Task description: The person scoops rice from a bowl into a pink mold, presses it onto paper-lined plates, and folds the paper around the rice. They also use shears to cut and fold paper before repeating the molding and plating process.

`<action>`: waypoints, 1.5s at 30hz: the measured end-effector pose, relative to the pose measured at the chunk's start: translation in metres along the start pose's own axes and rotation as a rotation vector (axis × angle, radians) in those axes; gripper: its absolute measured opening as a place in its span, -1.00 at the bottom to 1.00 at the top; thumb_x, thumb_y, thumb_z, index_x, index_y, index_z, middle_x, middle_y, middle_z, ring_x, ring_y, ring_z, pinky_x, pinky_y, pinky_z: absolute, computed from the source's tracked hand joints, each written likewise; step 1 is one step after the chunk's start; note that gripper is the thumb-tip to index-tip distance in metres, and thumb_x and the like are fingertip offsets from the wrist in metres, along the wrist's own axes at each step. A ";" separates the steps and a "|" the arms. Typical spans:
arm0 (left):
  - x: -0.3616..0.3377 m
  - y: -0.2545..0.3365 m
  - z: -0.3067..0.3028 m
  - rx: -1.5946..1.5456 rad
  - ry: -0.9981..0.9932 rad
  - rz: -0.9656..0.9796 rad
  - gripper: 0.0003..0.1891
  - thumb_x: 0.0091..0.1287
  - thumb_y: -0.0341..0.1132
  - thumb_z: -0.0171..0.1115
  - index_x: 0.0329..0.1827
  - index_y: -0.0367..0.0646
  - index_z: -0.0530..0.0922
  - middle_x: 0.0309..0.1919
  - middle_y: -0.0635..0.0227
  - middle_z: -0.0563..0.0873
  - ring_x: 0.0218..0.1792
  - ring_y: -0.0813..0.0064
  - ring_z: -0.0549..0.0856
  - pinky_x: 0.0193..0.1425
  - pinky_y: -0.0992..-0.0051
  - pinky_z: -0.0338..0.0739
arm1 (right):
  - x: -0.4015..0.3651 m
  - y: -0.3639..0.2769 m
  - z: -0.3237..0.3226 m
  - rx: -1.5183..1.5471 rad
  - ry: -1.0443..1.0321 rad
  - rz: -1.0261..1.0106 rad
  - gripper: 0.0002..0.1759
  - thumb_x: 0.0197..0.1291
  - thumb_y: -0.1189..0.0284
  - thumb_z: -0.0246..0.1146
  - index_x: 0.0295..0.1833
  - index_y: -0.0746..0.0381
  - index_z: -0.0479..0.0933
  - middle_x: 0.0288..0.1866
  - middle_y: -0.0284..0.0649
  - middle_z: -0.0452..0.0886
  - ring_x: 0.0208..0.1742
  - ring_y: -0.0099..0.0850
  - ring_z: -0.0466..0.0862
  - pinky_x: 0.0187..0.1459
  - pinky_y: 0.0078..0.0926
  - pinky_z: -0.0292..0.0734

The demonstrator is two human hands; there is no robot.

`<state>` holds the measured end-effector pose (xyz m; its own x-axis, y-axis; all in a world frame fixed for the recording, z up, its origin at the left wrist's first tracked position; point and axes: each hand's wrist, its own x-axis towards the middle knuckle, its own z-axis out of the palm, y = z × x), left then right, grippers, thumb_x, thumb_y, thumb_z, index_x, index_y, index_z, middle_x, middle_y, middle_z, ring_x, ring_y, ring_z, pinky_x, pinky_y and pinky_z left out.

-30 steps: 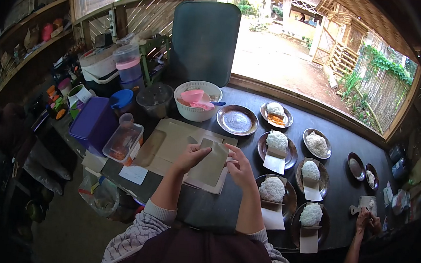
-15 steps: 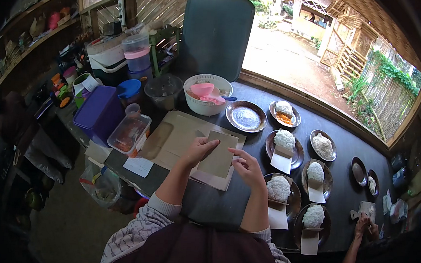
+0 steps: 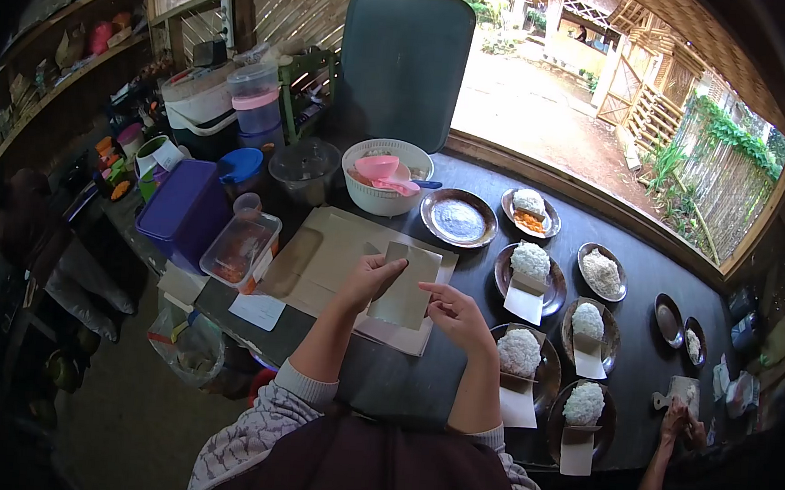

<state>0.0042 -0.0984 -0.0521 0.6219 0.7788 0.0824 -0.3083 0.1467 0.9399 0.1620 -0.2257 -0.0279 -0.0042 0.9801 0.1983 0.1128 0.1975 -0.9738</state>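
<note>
left hand [image 3: 367, 278] grip closed on left edge of brown paper sheet [image 3: 405, 291], which is raised just above paper stack [image 3: 324, 245] on dark tabletop [image 3: 401, 387]. right hand [image 3: 457, 315] at sheet's right edge, fingers half curled; cannot tell if pinching. step looks like peeling one sheet off stack; thin paper calls for light two-handed hold. rice plates [image 3: 520, 352] just to right; another person's hands [image 3: 683, 418] far right.
</note>
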 end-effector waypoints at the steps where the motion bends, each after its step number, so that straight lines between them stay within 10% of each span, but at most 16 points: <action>1: 0.000 0.000 0.000 0.005 0.010 0.003 -0.78 0.24 -0.24 0.18 -0.30 -0.25 0.60 -0.43 0.42 0.65 -0.47 0.73 0.57 -0.42 0.71 0.41 | 0.000 0.001 0.000 -0.021 0.009 -0.003 -0.59 0.06 0.69 0.08 0.08 0.24 0.47 -0.31 -0.41 0.45 -0.31 -0.66 0.49 -0.29 -0.76 0.39; 16: -0.011 0.007 0.015 0.176 -0.181 -0.058 -0.79 0.21 -0.23 0.21 -0.29 -0.21 0.59 -0.49 0.52 0.58 -0.49 0.76 0.49 -0.47 0.68 0.35 | 0.003 -0.009 0.004 -0.335 0.201 -0.138 -0.47 -0.25 0.84 0.07 -0.11 0.17 0.56 -0.07 -0.23 0.44 -0.07 -0.30 0.54 -0.19 -0.51 0.50; 21: -0.010 0.005 0.015 0.167 -0.283 -0.021 -0.75 0.27 -0.22 0.13 -0.14 -0.21 0.56 -0.29 0.43 0.62 -0.33 0.74 0.55 -0.35 0.68 0.44 | 0.009 0.011 -0.002 -0.307 0.208 -0.177 -0.60 -0.23 0.77 0.17 -0.19 0.21 0.59 -0.01 -0.19 0.43 -0.08 -0.32 0.54 -0.19 -0.52 0.50; 27: -0.007 0.002 0.009 0.114 -0.249 -0.089 -0.73 0.31 -0.12 0.06 -0.40 -0.12 0.54 -0.72 0.65 0.35 -0.69 0.80 0.25 -0.61 0.70 0.11 | 0.005 0.001 0.002 -0.292 0.241 -0.198 -0.78 -0.07 0.58 0.29 -0.22 0.25 0.61 -0.03 -0.22 0.46 -0.16 -0.44 0.56 -0.20 -0.58 0.47; 33: -0.006 -0.003 0.007 0.064 -0.265 -0.079 -0.76 0.29 -0.20 0.05 -0.40 -0.16 0.55 -0.69 0.63 0.36 -0.66 0.80 0.23 -0.59 0.69 0.09 | 0.009 0.013 0.001 -0.067 0.287 -0.060 -0.80 0.06 0.45 0.29 -0.22 0.33 0.59 -0.17 -0.33 0.51 -0.22 -0.59 0.53 -0.24 -0.63 0.43; 42: -0.009 0.006 0.008 -0.012 -0.337 -0.136 -0.62 0.32 -0.06 0.00 -0.15 -0.22 0.57 -0.35 0.43 0.64 -0.37 0.68 0.57 -0.28 0.65 0.44 | 0.010 0.003 0.005 0.133 0.356 0.031 -0.78 0.07 0.45 0.28 -0.17 0.33 0.55 -0.30 -0.34 0.60 -0.28 -0.64 0.55 -0.23 -0.68 0.43; 45: -0.018 0.010 0.025 -0.020 -0.203 -0.071 -0.71 0.30 -0.13 0.06 -0.24 -0.20 0.57 -0.57 0.57 0.50 -0.50 0.78 0.44 -0.40 0.64 0.31 | 0.012 0.007 0.005 0.166 0.409 -0.005 -0.79 0.07 0.47 0.28 -0.17 0.32 0.53 -0.31 -0.34 0.60 -0.29 -0.64 0.55 -0.24 -0.70 0.43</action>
<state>0.0076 -0.1265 -0.0360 0.7742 0.6274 0.0830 -0.2711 0.2104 0.9393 0.1573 -0.2120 -0.0332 0.3929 0.8980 0.1979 -0.0480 0.2350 -0.9708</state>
